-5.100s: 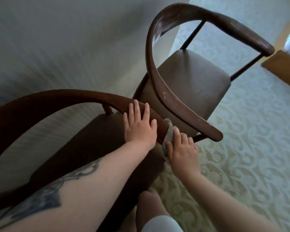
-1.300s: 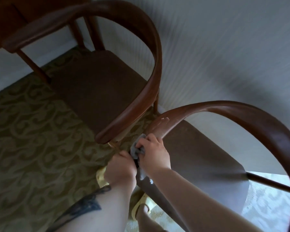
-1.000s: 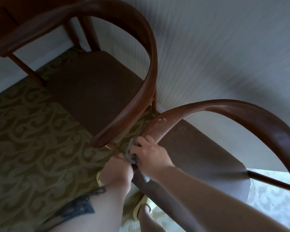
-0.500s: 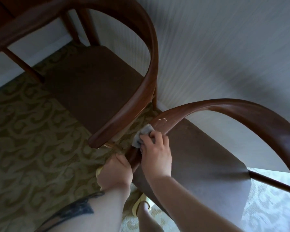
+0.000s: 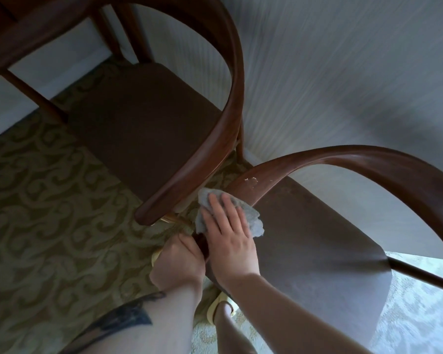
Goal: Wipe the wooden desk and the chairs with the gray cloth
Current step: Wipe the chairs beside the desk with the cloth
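Note:
Two dark wooden chairs with curved arm rails stand side by side against the wall. The near chair [image 5: 368, 164] is on the right, the far chair [image 5: 223, 118] on the left. My right hand [image 5: 228, 236] lies flat with straight fingers on the gray cloth [image 5: 251, 218], pressing it onto the near chair's arm rail just below a chipped spot. My left hand [image 5: 179, 261] grips the end of that same rail below the cloth.
A striped pale wall [image 5: 343, 72] runs behind both chairs. Patterned green carpet [image 5: 49, 226] covers the floor at left. A dark wooden desk edge [image 5: 16, 29] shows at the top left. My leg and a yellow slipper [image 5: 215, 305] are below the hands.
My right hand has opened flat and slid the cloth up the near chair's rail, spreading it out. My left hand still holds the rail's end.

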A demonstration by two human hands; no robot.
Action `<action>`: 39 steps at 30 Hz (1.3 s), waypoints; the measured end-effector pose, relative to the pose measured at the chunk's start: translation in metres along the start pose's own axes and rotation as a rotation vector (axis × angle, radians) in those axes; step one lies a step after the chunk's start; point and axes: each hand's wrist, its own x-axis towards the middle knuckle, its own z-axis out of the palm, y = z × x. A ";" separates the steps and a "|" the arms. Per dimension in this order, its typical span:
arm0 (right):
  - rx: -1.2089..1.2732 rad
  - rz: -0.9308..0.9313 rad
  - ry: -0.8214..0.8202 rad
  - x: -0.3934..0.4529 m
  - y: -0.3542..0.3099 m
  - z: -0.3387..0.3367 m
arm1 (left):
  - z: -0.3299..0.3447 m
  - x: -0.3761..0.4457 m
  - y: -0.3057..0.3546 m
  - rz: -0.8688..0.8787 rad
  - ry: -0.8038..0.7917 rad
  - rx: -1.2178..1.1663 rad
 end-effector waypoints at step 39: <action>0.189 0.112 0.109 0.017 -0.008 -0.004 | 0.005 0.001 -0.003 -0.020 0.000 0.060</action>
